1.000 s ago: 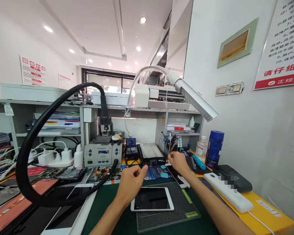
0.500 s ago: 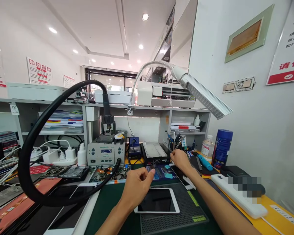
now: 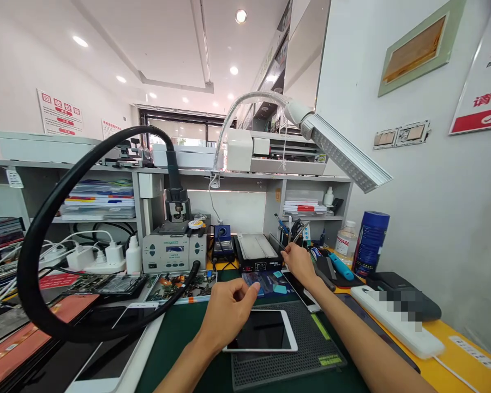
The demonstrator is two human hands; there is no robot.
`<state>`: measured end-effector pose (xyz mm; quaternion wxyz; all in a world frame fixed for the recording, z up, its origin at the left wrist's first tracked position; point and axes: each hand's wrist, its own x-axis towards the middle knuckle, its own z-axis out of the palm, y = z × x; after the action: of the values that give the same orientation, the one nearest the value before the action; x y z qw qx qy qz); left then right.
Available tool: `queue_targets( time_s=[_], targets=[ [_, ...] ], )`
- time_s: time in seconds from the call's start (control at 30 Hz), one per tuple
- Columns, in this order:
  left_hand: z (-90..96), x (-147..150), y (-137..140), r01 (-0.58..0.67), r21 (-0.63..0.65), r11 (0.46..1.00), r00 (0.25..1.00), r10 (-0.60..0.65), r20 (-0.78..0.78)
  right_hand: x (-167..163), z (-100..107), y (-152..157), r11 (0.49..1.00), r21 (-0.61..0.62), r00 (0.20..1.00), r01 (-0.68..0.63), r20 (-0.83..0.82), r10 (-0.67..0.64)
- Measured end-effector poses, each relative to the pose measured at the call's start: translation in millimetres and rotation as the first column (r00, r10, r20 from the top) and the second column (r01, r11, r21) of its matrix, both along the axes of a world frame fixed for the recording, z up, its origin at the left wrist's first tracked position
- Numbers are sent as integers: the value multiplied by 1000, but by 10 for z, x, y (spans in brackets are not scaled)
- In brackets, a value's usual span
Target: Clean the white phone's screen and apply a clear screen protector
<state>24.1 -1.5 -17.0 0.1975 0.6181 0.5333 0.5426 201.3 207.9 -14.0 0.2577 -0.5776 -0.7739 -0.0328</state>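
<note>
Right hand (image 3: 299, 263) outstretched, grip pinching tweezers (image 3: 279, 244); left hand (image 3: 228, 310) loosely curled, grasping nothing, above tablet (image 3: 262, 332).

A single head-worn view looks forward and slightly down along a cluttered repair bench, close enough that both forearms enter from the bottom edge. The white-framed tablet (image 3: 261, 331) lies at lower centre, the grey shelving (image 3: 237, 180) crosses mid-frame, the ceiling fills the upper left, and the white wall (image 3: 433, 180) closes the right side.

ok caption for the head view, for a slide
Right hand reaches toward tweezers; left hand hovers by tablet.
</note>
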Motion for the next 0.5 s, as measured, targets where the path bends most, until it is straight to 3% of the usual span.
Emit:
queue_targets(
  time_s=[0.5],
  targets=[
    [-5, 14, 2, -5, -9, 1000, 999, 5, -31, 105, -59, 93, 999, -32, 986, -21, -166, 15]
  ],
)
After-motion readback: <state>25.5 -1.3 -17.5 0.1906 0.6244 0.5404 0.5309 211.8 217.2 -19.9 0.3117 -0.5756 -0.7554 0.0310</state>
